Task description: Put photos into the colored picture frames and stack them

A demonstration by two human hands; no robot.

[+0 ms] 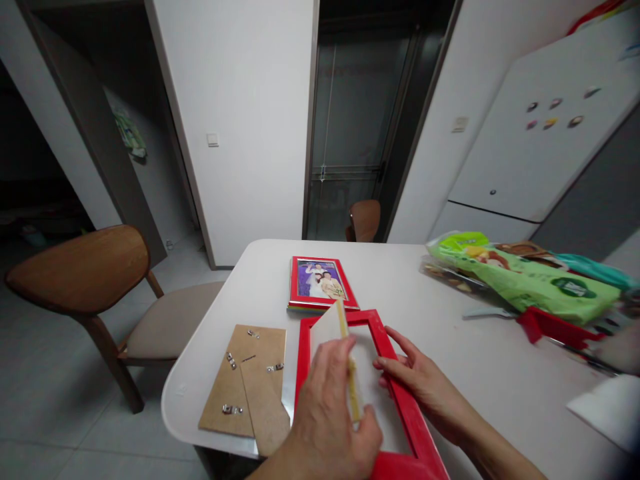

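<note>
A red picture frame lies on the white table, its opening showing a white surface. My right hand holds the frame's right side, thumb on top and fingers by the outer edge. Pinched in my left hand is a white panel with a yellowish edge, tilted up on its side over the frame's opening; my fingers hide part of it. To the left lies a brown backing board with several metal clips and a stand flap. Behind the frame is another red picture frame holding a group photo, seemingly stacked on others.
A green package and other bags lie at the right of the table, near a red holder and white paper. A wooden chair stands at the left, another chair beyond the far edge. A white fridge stands at right.
</note>
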